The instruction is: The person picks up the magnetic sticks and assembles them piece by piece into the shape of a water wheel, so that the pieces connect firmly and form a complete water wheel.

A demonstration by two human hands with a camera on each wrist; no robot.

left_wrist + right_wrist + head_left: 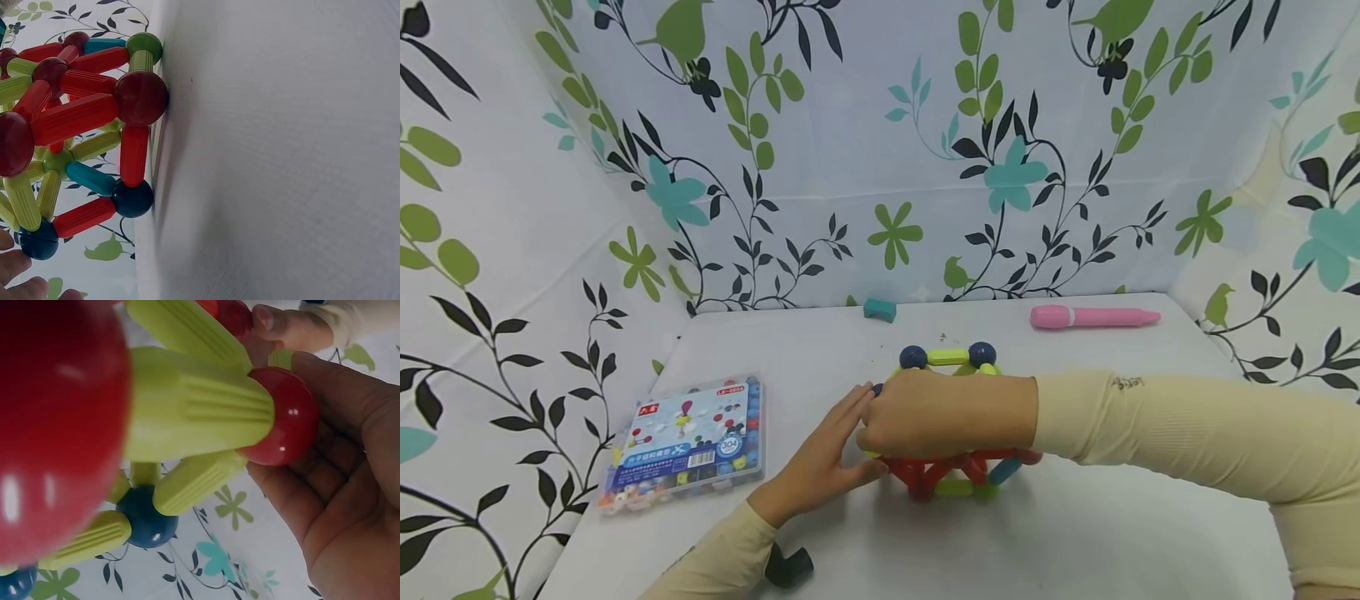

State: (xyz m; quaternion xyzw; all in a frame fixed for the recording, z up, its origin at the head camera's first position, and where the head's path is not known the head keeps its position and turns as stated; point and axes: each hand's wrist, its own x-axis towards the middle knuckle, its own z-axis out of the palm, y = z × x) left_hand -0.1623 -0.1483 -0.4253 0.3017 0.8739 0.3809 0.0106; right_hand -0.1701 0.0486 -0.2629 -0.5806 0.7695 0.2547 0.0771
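Observation:
A ball-and-stick structure (917, 478) of red, yellow-green and blue sticks joined by coloured balls stands mid-table, partly hidden by my right arm. My right hand (943, 412) reaches over it from the right; in the right wrist view its thumb and curled fingers hold a red ball (289, 415) where yellow-green sticks (206, 415) meet. My left hand (820, 462) lies along the structure's left side, fingers extended and thumb spread near the red sticks. Fingertips (19, 269) show beside a dark blue ball (39, 240) in the left wrist view.
A clear plastic case (688, 437) of small coloured parts with a printed label lies at left. A teal piece (880, 310) and a pink pen-shaped object (1093, 317) lie near the back edge. A dark curved piece (790, 568) sits beside my left sleeve. Leaf-patterned cloth (820, 150) surrounds the white table.

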